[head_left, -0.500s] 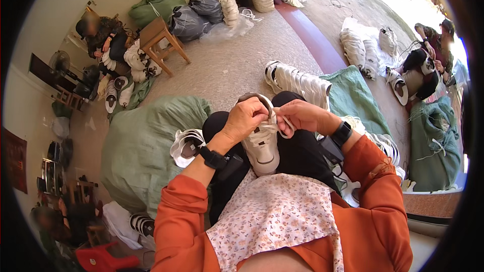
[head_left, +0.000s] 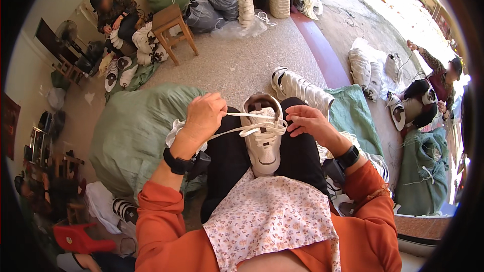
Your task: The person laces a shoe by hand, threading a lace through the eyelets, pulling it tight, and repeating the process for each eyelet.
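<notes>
A white sneaker (head_left: pixel 264 152) is held between my knees, its toe toward me and its brown-lined opening away from me. My left hand (head_left: pixel 204 116) is closed on the white shoelace (head_left: pixel 237 115), out to the left of the shoe. Two strands stretch from it across to the sneaker's tongue, where loose loops lie on top. Just right of those loops is my right hand (head_left: pixel 308 122), fingers apart and slightly bent, with nothing seen in its grasp. A floral apron (head_left: pixel 272 199) covers my lap.
A large green sack (head_left: pixel 136 136) stands at my left. Beyond my right knee lies a row of nested white shoes (head_left: pixel 305 88) by a green cloth (head_left: pixel 355 116). A wooden stool (head_left: pixel 171 25) and grey bags (head_left: pixel 204 12) stand farther off. Several people sit around with shoes.
My left hand has moved from the shoe out to the left, drawing the shoelace with it. My right hand has opened and shifted slightly right. The shoe's opening is now uncovered.
</notes>
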`<state>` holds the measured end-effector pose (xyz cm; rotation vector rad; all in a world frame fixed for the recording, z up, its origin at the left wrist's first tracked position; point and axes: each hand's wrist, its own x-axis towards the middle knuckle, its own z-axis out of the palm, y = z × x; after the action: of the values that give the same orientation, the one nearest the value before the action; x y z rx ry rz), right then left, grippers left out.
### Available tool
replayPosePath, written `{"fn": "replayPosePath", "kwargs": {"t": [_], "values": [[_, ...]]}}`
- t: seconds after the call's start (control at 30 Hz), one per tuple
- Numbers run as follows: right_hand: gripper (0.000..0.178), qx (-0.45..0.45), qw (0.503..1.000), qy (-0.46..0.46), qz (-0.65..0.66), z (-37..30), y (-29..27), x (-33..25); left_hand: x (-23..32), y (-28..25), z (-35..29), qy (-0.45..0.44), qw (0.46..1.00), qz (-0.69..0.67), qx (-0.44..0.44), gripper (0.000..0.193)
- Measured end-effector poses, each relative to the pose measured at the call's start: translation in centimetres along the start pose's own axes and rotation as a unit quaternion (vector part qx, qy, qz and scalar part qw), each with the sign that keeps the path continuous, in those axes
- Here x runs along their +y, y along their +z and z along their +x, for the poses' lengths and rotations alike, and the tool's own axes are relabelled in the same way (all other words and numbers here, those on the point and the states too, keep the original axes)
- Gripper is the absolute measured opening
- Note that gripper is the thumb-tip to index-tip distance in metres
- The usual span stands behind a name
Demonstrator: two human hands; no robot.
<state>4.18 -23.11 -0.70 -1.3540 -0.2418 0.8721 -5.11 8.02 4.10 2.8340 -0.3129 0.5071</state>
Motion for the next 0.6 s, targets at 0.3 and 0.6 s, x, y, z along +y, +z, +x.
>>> {"fn": "replayPosePath", "kwargs": {"t": [0.3, 0.6], "values": [[0.033, -0.013, 0.89, -0.267, -0.37, 0.6, 0.1, 0.7, 2.8, 1.6, -7.1, -0.348, 0.789, -0.476, -0.173, 0.028], [0.018, -0.017, 0.842, -0.317, -0.436, 1.8, 2.5, -1.8, 0.6, 5.1, -6.4, -0.341, 0.421, -0.838, 0.061, 0.033]]}}
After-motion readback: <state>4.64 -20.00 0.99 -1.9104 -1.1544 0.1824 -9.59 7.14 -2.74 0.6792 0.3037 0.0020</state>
